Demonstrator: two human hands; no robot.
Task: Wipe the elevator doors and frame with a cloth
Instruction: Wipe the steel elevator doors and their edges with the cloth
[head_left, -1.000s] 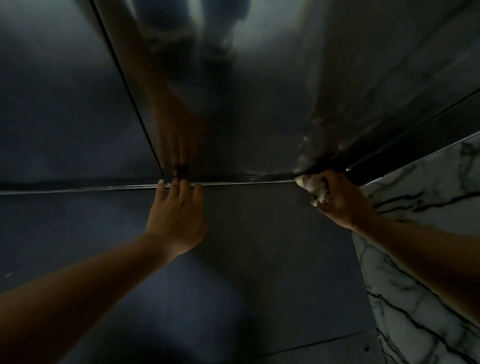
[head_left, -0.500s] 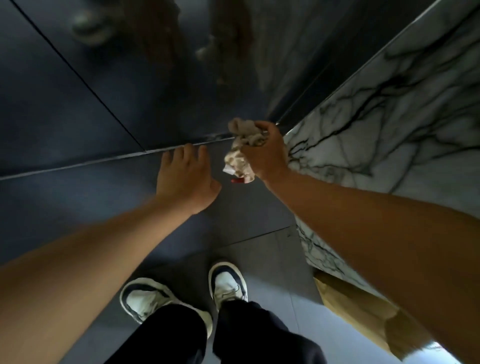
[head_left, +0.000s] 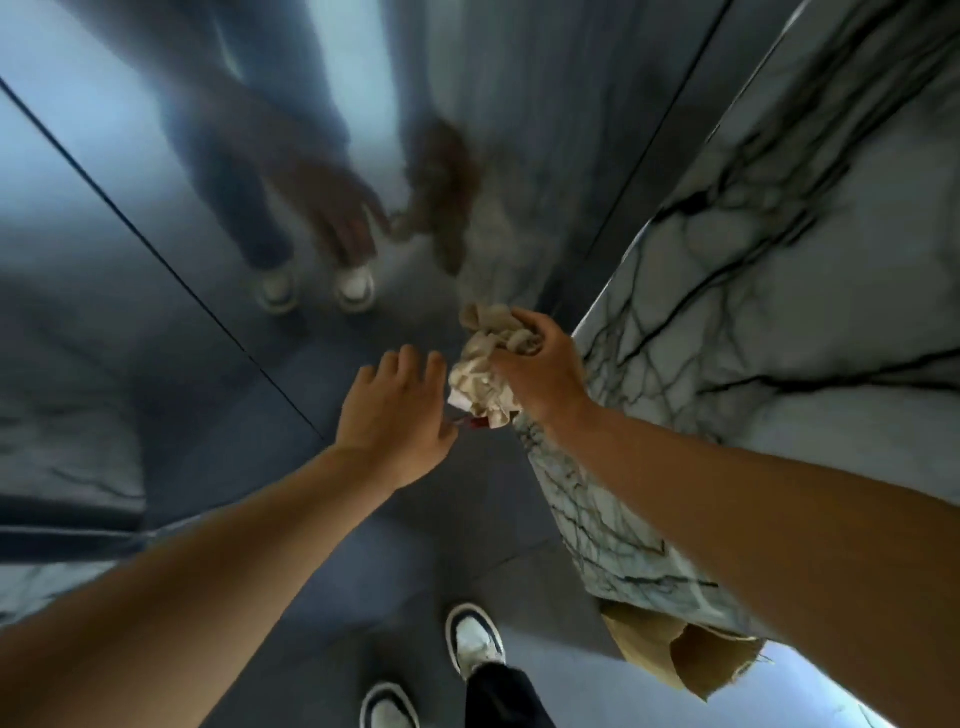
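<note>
Centre frame, right hand (head_left: 540, 376) clenches a crumpled cloth (head_left: 485, 371) by the elevator door (head_left: 156, 156). Left hand (head_left: 395, 415) w/ fingers spread, grasping nothing, just left of the cloth.

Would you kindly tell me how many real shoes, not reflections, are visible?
2: one white dark-trimmed sneaker at bottom centre, another lower left, cut by the frame edge.

Lift lobby corner: dark floor, veined marble wall.

A white marble wall (head_left: 779, 291) with black veins fills the frame from one to four o'clock. Dark grey floor tiles (head_left: 457, 525) with thin joints run from centre down to six o'clock. At five o'clock, torn brown cardboard (head_left: 660, 649) lies at the marble's foot. Pale bluish light falls on the floor at the lower right, beside the cardboard.
</note>
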